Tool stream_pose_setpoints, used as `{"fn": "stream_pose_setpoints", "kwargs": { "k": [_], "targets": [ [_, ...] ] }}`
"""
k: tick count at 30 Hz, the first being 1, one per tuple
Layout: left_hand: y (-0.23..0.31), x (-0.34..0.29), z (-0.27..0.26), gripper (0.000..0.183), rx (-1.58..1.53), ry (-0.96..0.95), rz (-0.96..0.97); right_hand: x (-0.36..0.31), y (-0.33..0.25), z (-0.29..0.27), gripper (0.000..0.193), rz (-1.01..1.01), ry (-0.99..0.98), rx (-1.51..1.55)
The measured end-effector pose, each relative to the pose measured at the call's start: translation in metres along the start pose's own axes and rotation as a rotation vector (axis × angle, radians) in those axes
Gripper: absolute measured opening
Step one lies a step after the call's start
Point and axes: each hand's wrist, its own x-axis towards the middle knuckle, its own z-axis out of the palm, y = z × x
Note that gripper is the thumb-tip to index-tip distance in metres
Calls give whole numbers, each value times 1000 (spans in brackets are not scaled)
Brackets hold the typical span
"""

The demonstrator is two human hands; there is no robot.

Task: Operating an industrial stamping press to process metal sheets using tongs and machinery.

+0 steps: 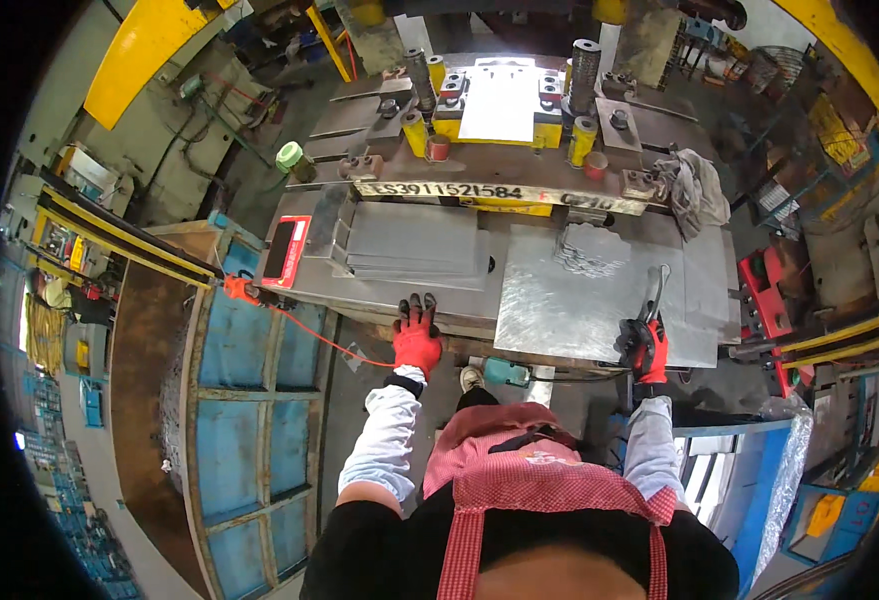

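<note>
My left hand (417, 338), in a red glove with dark fingertips, lies with fingers spread on the front edge of the metal press table (359, 296). Just beyond it is a stack of grey metal sheets (414, 240). My right hand (645, 350), gloved alike, is closed around the handles of metal tongs (660, 288), whose tip points away from me. Under them is a broad shiny metal plate (549, 305). A small pile of wavy-edged flat metal pieces (591, 250) lies on that plate. Farther back, a bright, glaring flat sheet (499, 100) sits in the die.
Yellow-sleeved posts (414, 132) and dark springs (584, 78) surround the die. A grey rag (695, 195) hangs at the right, and a green-lidded bottle (291, 158) stands at the left. A red-framed device (284, 250) lies on the table. Blue-panelled frame (229, 400) is left; red rack (764, 295) right.
</note>
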Motion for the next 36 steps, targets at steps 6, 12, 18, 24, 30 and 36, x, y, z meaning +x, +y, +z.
{"fn": "stream_pose_setpoints", "kwargs": {
  "k": [6,12,18,24,30,36],
  "targets": [
    [-1,17,4,56,-39,-175,-53,2,3,-14,14,-10,34,-33],
    [-2,18,-1,49,-94,-219,-109,-2,-1,-5,14,-26,34,-82],
    [-7,22,5,51,-92,-241,-113,0,0,-12,14,1,77,-114],
    [-7,20,0,53,-100,-273,-89,-6,-5,1,14,-20,49,-60],
    [-4,23,-7,49,-159,-325,-153,6,4,-22,13,-22,-73,-19],
    [-8,20,1,44,-159,-246,-134,3,4,-21,15,-15,-31,-16]
  ]
}}
